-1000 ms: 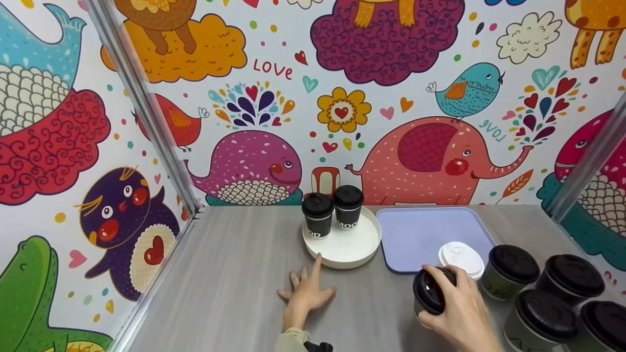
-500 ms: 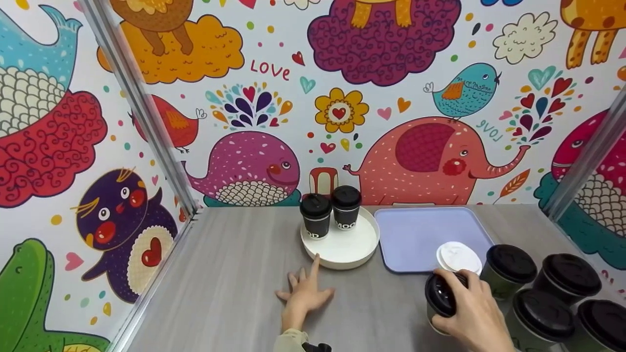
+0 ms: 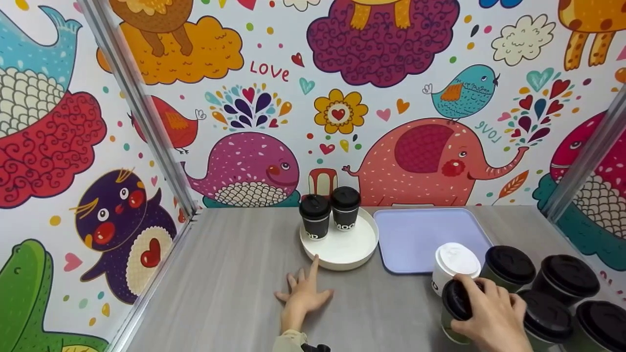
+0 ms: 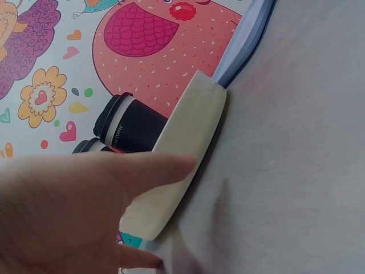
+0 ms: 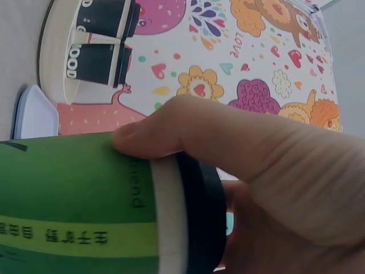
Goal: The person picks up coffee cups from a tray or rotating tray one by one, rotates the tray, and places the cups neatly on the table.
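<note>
My right hand [image 3: 496, 313] grips a green paper cup [image 5: 74, 194] with a black lid [image 3: 456, 299], thumb on its side and fingers round the lid. Just behind it stands a white cup [image 3: 452, 264] with a white lid. My left hand [image 3: 304, 296] is spread over the table, its index fingertip at the front wall of a round white tray [image 3: 340, 252]; whether it touches is hard to tell. On that tray's back left are two black paper cups, one at the left [image 3: 315, 222] and one at the right [image 3: 345, 210], both with black lids.
A lilac rectangular tray [image 3: 425, 239] lies right of the round one. Several black-lidded cups crowd the right side, including one [image 3: 508, 269] beside the white cup. A wall with cartoon animals [image 3: 415, 161] closes off the back of the grey table [image 3: 234, 274].
My right hand has moved rightward with the green cup, uncovering more of the white cup's body. My left hand has stayed in place by the round tray.
</note>
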Demonstrator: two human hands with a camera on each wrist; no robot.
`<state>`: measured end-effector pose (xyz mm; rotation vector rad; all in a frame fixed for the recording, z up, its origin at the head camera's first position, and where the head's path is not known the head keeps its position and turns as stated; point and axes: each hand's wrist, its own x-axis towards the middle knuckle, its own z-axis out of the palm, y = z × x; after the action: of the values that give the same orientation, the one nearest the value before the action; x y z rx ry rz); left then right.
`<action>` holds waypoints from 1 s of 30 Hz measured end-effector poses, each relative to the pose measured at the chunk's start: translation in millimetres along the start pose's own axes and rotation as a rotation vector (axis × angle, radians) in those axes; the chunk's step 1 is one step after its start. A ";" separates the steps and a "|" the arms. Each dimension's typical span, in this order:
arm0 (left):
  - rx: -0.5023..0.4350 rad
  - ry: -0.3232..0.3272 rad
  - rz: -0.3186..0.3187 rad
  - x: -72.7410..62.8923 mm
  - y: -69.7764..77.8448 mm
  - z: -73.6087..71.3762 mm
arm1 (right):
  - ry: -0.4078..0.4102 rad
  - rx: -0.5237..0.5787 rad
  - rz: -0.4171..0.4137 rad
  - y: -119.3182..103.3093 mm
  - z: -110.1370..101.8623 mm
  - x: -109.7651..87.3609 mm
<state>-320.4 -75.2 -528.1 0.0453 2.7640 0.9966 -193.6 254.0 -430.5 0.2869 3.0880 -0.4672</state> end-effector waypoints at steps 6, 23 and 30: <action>0.001 0.007 0.003 -1.5 -0.7 -1.2 | -0.086 -0.003 0.081 6.4 -2.4 5.3; -0.018 0.001 0.002 -3.3 0.4 -2.8 | -0.136 -0.030 0.125 16.0 8.0 15.8; -0.030 -0.010 0.008 -3.8 1.2 -3.3 | -0.153 -0.025 0.130 18.4 9.7 17.8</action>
<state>-317.4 -76.6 -524.2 0.0575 2.7410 1.0367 -208.0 271.6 -445.7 0.4277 2.9020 -0.4250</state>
